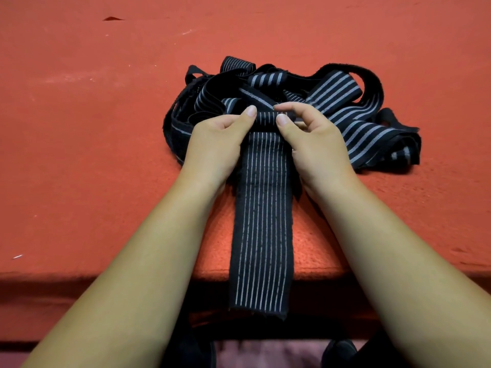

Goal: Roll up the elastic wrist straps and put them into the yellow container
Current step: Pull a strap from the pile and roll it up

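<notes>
A red felt-like table top (79, 134) filled most of the frame, its near edge running across the lower part. On it, right of centre in the upper half, lay a loose heap of black elastic wrist straps (353, 126) with grey stripes, looped and crossed over one another. From the front of that heap one strap (261, 224) ran straight down the middle of the frame, lying flat on the table, with its cut end hanging over the near edge. Two bare forearms came up from the lower corners to meet at its far end. The left hand (215, 147) gripped the strap's left edge and the right hand (316, 147) its right edge, both with fingers curled. Between them sat the rolled start of the strap (265, 117), a short tight fold lying across the strap's width, touching the heap behind it. Both thumbs pressed on top of this roll. A small dark mark (113, 18) showed on the table at the upper left, and a white fleck (17, 256) at the lower left.
</notes>
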Demonstrator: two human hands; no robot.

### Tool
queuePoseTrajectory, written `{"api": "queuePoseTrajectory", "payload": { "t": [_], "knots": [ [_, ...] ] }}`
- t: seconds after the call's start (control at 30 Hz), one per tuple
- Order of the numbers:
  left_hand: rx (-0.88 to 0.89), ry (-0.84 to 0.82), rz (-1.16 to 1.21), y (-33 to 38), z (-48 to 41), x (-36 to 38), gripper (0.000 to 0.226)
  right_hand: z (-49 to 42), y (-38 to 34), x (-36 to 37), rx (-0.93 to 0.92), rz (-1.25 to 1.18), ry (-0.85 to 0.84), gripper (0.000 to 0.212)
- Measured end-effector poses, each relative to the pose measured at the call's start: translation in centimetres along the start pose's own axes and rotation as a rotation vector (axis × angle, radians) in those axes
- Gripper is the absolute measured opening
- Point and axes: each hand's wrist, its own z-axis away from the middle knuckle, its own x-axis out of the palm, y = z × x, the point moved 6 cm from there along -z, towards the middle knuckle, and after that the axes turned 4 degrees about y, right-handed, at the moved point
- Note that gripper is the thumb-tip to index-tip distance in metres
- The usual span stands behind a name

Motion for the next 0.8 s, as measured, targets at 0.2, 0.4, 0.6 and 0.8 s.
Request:
{"api": "queuePoseTrajectory", "payload": {
  "t": [0.2,0.4,0.6,0.8],
  "knots": [
    [0.003,0.025,0.057,0.18,0.47,0.05,0.026,-0.29,0.31,0.22,-0.001,0.035,-0.037,0.040],
    [-0.007,0.092,0.129,-0.08,0.36,0.04,0.028,-0.14,0.35,0.58,-0.021,0.089,-0.089,0.044],
    [-0.015,0.077,0.251,0.02,0.05,0.32,0.020,-0.28,-0.14,-0.11,0.018,0.131,-0.023,0.036],
    [-0.023,0.042,0.201,0.04,-0.05,0.63,0.035,-0.46,0.44,-0.23,0.050,0.182,-0.019,0.039]
  ]
}}
